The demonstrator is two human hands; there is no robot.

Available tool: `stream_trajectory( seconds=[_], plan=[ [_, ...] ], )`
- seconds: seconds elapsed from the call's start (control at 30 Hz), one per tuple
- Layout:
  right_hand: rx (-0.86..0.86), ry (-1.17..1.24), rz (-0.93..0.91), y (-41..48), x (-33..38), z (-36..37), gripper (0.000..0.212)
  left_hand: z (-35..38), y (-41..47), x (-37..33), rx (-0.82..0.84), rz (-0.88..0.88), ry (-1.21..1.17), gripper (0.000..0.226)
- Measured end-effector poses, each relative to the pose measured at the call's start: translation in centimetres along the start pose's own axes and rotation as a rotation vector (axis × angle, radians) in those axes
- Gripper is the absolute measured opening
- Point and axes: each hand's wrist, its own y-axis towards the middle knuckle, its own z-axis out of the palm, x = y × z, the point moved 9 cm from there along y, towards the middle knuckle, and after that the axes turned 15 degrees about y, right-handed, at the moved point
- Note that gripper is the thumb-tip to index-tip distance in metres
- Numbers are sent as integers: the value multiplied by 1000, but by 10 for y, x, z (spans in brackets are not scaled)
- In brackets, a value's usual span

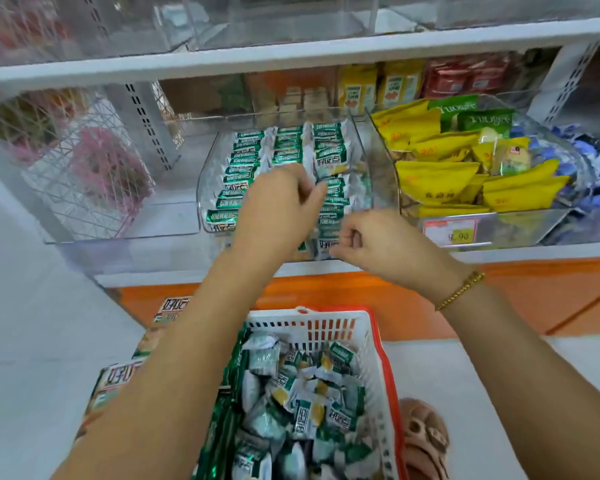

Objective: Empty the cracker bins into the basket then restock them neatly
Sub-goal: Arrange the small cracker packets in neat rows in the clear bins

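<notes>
At frame centre, the left hand [278, 209] and right hand [374, 240] each pinch green cracker packets [243, 168] inside the clear bin [207, 192].

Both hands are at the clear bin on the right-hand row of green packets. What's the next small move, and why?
Probably tuck the front packet upright against its row with the right hand, while the left hand steadies the packets behind. That row looks uneven beside the tidy left row, and the basket holds more to add.
</notes>
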Motion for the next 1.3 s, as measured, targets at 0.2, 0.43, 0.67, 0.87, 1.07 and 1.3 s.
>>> stream_trajectory(
  seconds=[0.2,0.43,0.67,0.87,1.07,1.3],
  plan=[
    [415,15,218,-25,-49,115,18,98,-134,69,438,-193,-61,35],
    [640,47,428,-79,-114,247,30,215,-246,127,904,-378,-80,11],
    [606,91,551,-109,-148,294,49,241,-274,149,872,-603,-165,32],
    [643,98,528,-100,-149,317,20,257,-269,163,864,-877,-198,12],
    [635,101,513,-85,-152,326,49,273,-268,162,931,-856,-81,41],
    [610,2,533,-62,-155,294,43,286,-264,165,1006,-860,-75,31]
  ],
)
